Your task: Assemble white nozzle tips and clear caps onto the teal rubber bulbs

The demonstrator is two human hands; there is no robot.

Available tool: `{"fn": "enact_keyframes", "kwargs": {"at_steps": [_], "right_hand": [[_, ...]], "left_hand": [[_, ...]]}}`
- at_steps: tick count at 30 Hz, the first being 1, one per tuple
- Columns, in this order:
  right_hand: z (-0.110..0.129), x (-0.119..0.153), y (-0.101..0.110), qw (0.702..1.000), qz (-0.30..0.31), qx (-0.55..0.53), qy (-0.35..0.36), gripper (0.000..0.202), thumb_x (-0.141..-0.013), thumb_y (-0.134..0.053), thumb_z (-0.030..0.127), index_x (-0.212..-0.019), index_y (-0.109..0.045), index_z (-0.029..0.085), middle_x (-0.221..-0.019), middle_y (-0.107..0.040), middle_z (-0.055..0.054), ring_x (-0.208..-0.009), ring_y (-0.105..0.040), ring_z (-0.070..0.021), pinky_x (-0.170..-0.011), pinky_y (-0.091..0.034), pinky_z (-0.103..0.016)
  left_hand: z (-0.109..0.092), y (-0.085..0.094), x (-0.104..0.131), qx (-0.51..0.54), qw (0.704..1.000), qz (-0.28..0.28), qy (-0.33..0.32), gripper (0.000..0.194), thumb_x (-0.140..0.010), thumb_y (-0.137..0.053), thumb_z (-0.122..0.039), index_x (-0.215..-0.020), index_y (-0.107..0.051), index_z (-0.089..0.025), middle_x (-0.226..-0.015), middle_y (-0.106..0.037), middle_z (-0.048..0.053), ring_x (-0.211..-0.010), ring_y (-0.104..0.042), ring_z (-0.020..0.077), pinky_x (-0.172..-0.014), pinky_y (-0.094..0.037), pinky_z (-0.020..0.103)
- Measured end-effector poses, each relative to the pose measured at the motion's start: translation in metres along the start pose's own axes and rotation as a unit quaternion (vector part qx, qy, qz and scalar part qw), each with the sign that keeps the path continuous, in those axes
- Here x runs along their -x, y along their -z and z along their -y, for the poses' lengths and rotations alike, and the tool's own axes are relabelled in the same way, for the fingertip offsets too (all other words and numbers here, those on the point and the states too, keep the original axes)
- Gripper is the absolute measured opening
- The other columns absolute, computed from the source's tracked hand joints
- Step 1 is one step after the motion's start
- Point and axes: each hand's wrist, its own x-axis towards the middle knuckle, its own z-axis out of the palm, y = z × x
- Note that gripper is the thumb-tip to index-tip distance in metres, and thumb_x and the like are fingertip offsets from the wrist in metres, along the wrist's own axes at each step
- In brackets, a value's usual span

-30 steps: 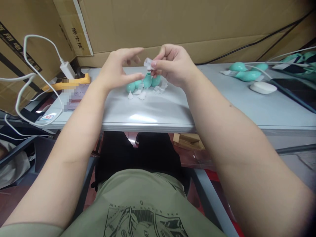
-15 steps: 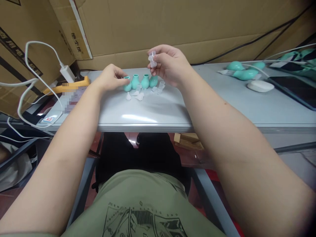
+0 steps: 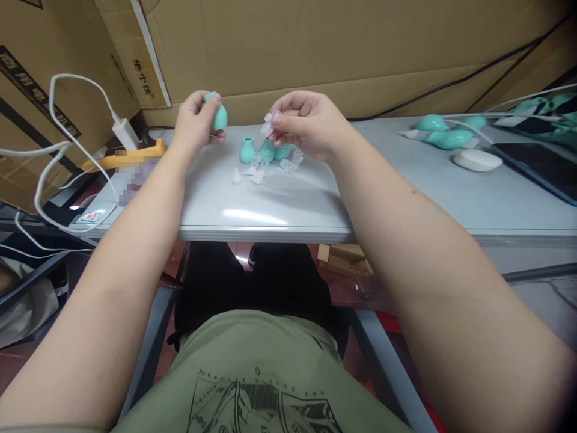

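My left hand grips a turquoise bulb, lifted above the back of the table. To its right, my right hand pinches a small clear plastic piece between thumb and fingers. Beneath and beside that hand stand three turquoise bulbs; the left one is upright with its open neck on top, and the others are partly covered by the fingers and the clear piece. Small clear and whitish pieces lie in front of these bulbs.
The grey table backs onto cardboard. At the right are more turquoise bulbs, a white oval object and a dark flat device. On the left lie a yellow object, a white plug and looping white cables.
My left hand has lifted the leftmost bulb off the table, up and slightly left. My right hand has lowered the clear piece slightly and moved it left.
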Motion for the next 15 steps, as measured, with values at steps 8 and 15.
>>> {"fn": "enact_keyframes", "kwargs": {"at_steps": [8, 15], "right_hand": [[-0.0049, -0.0044, 0.0013, 0.998, 0.019, -0.058, 0.011, 0.030, -0.097, -0.109, 0.004, -0.092, -0.096, 0.031, -0.091, -0.087, -0.001, -0.093, -0.089, -0.0239, -0.083, -0.078, -0.026], [0.0025, 0.0005, -0.0070, 0.999, -0.018, -0.019, 0.040, 0.037, -0.093, -0.114, 0.002, -0.089, -0.093, 0.032, -0.090, -0.089, 0.000, -0.094, -0.092, -0.0274, -0.081, -0.081, -0.030]], "left_hand": [[-0.0023, -0.0090, 0.0080, -0.188, 0.952, 0.143, -0.196, 0.027, -0.096, -0.097, -0.046, -0.113, -0.089, -0.027, -0.127, -0.082, 0.014, -0.126, -0.082, 0.0376, -0.114, -0.066, 0.053], [-0.0027, -0.0111, 0.0125, -0.205, 0.944, 0.172, -0.191, 0.025, -0.098, -0.095, -0.040, -0.117, -0.094, -0.026, -0.119, -0.090, 0.013, -0.110, -0.083, 0.0338, -0.103, -0.066, 0.048]]}}
